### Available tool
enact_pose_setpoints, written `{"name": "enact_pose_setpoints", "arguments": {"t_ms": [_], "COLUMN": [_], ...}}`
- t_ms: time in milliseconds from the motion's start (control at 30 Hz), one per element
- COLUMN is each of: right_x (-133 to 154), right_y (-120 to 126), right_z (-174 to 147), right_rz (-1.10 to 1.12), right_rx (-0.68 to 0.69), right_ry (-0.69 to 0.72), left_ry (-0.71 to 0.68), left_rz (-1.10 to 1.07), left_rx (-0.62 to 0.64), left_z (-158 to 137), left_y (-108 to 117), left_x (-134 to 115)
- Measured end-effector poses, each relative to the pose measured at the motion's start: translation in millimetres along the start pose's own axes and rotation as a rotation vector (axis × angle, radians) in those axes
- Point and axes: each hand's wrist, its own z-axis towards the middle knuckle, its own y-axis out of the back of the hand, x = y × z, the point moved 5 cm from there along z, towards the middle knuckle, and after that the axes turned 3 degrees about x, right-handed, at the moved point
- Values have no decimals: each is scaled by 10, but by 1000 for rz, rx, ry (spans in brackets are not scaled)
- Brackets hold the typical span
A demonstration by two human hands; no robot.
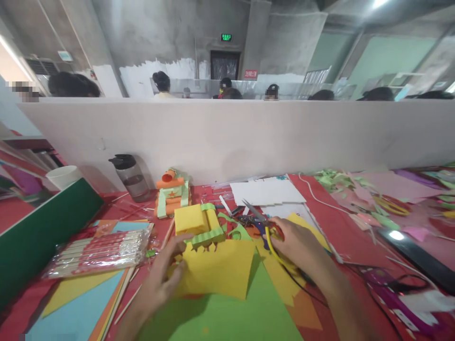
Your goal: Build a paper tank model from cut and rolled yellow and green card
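Note:
My left hand [165, 272] pinches the left edge of a yellow paper sheet [220, 270], thumb in front and fingers behind. In my right hand [302, 241] is a pair of scissors [258, 213], blades pointing up and left; a yellow loop handle shows below the fingers. Beneath the yellow sheet lies a large green sheet [227, 319]. Just beyond my left fingers stands a yellow paper block [192, 219], with a wavy green paper strip [206, 238] in front of it. Behind it sits an orange and light-green paper tank model [173, 194].
A bagged bundle of sticks [103, 251] lies on coloured sheets at left, beside a green board [42, 241]. A water bottle [131, 180] and white cup [64, 176] stand near the white partition [227, 137]. At right are a phone [419, 260], a cable and paper scraps.

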Motion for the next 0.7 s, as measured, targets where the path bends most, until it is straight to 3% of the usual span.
{"name": "enact_pose_setpoints", "arguments": {"t_ms": [67,133,233,300,467,600,633,700], "right_x": [-129,-227,-342,-418,-493,-230,-107,133], "right_y": [1,-17,-77,-144,-227,-117,-116,-209], "right_z": [38,64,89,108,150,120,98,29], "right_rz": [-121,-181,-212,-218,-249,-95,44,345], "right_rx": [-8,7,31,46,19,-82,-54,169], "right_ry": [-63,-106,-151,-161,-102,18,107,245], "left_ry": [10,-84,-263,-297,-270,-141,-80,44], "left_rz": [-152,-318,-507,-607,-750,-652,-592,-447], "left_rx": [-8,22,146,247,490,528,520,495], "left_z": [-22,-28,-46,-68,-149,-160,-149,-116], "left_y": [89,138,125,71,-87,-126,-129,-129], "left_x": [37,35,-33,-84,-229,-264,-253,-220]}}
